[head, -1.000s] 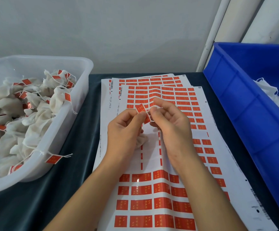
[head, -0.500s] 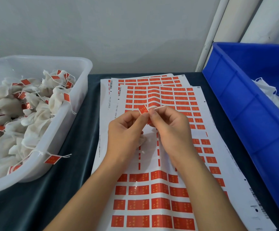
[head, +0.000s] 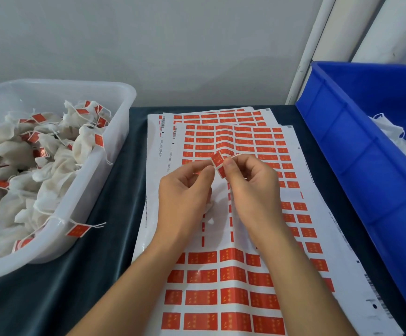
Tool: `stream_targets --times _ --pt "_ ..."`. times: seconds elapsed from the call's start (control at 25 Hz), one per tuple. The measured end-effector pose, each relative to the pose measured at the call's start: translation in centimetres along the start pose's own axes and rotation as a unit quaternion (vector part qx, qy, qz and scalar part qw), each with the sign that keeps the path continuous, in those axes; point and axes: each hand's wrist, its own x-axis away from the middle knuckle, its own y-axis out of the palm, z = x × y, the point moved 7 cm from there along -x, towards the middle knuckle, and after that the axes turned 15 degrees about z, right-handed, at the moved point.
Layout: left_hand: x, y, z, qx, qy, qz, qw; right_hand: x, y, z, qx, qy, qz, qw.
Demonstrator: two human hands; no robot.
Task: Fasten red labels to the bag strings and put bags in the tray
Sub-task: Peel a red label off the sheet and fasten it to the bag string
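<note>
Dark desk against plain grey wall. Left hand and right hand meet above label sheet, both pinching one red label, tilted, folding over thin string. Bag mostly hidden under left palm. Tray of tagged bags lies left, nearer left hand. Blue bin right. Label print too small to read; barcodes on sheet margin.

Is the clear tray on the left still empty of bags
No, the clear tray already holds a heap of white bags with red labels on their strings.
</note>
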Motion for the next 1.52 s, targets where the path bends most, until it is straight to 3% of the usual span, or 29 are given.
stream_targets --times 0.12,0.48,0.64,1.04,1.32,1.52 --pt "-0.1 -0.4 0.4 0.013 0.028 0.013 0.999 -0.1 0.0 0.3 0.007 0.007 0.002 1.000" --pt "1.3 0.1 2.3 -0.054 0.221 0.004 0.974 -0.3 -0.3 0.8 -0.032 0.051 0.016 0.998" --pt "1.5 0.1 2.7 -0.062 0.254 -0.001 0.965 -0.2 0.0 0.6 -0.038 0.045 0.001 0.998" --pt "0.6 -0.3 2.0 -0.109 0.229 0.026 0.967 -0.1 0.0 0.2 -0.064 0.032 -0.013 0.997" --pt "0.1 -0.4 1.4 -0.131 0.199 0.024 0.971 -0.2 -0.4 -0.4 -0.040 -0.024 0.009 0.999" --pt "-0.7 0.0 0.4 -0.095 0.126 -0.020 0.987 -0.5 -0.5 0.0 -0.014 -0.024 0.010 1.000"
